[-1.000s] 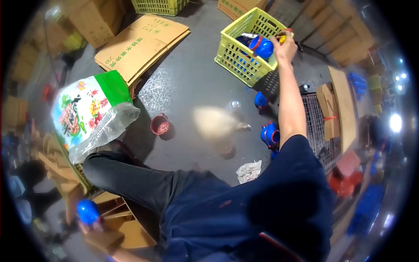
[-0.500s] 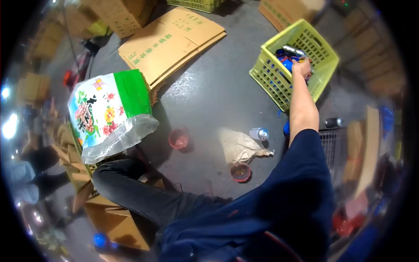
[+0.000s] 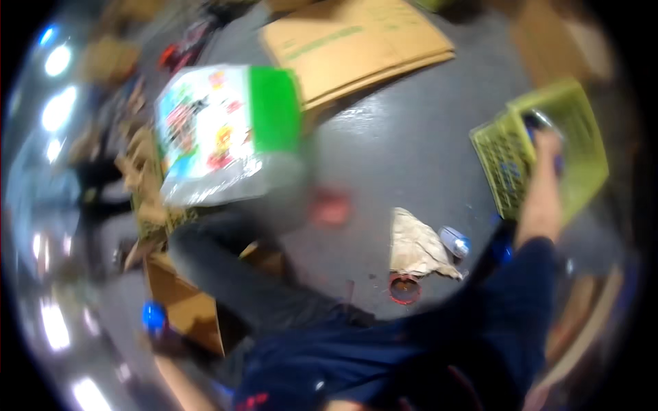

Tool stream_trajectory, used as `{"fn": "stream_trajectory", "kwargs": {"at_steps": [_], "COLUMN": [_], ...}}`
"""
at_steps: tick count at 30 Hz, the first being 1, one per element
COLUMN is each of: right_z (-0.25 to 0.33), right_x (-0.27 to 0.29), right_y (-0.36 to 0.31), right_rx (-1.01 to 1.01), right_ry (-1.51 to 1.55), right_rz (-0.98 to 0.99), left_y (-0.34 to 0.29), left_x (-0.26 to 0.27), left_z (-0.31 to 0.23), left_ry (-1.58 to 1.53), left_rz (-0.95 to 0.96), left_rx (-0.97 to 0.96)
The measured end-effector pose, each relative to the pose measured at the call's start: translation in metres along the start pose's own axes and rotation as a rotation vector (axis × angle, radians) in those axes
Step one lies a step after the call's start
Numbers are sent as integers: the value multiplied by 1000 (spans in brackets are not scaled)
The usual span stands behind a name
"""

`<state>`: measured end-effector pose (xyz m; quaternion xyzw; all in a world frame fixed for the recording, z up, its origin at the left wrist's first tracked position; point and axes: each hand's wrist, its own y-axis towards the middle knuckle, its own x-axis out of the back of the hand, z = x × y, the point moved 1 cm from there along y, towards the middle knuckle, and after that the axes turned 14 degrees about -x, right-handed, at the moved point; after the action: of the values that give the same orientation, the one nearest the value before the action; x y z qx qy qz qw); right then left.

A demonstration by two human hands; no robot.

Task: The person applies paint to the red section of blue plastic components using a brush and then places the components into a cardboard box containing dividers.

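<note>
Dipped right hand (image 3: 548, 142) from rim into yellow-green crate (image 3: 588, 133), half past two, so got among blue parts (image 3: 559, 164); could not tell its grip. Kept left hand (image 3: 158, 344) around blue rounded piece (image 3: 154, 315), eight o'clock.

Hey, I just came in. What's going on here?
A person's left hand holds a blue, rounded thing out beside an open cardboard box. Their right hand reaches into a yellow-green crate; the blur hides what its fingers are doing. On the floor between lie a crumpled beige cloth, a can and a reddish cup. A white-and-green sack and flattened cardboard are farther off.
</note>
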<state>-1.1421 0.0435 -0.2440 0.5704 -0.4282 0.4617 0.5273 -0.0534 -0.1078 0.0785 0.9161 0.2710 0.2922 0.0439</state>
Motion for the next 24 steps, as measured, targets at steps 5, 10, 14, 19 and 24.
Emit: {"fn": "stream_trajectory", "kwargs": {"at_steps": [5,10,14,19,24], "right_z": [-61,-55,-64,-17,69], "right_x": [-25,-36,-30,48,211], "right_y": [77,84,91,12,-231], "right_rx": [-54,-4,-8,75,232], "right_ry": [53,197,224,663,1222], "right_rz": [37,55,50,-355,-202], "left_y": [-19,-74,-88,-86,-70], "left_x": [-29,-56,-79,-78,-22], "left_z": [1,-60,-88,-84,-27], "left_ry": [-231,-372,-487,-65,50], "left_rz": [51,143,175,255,253], "left_rx": [162,36,-8,-318,-611]}}
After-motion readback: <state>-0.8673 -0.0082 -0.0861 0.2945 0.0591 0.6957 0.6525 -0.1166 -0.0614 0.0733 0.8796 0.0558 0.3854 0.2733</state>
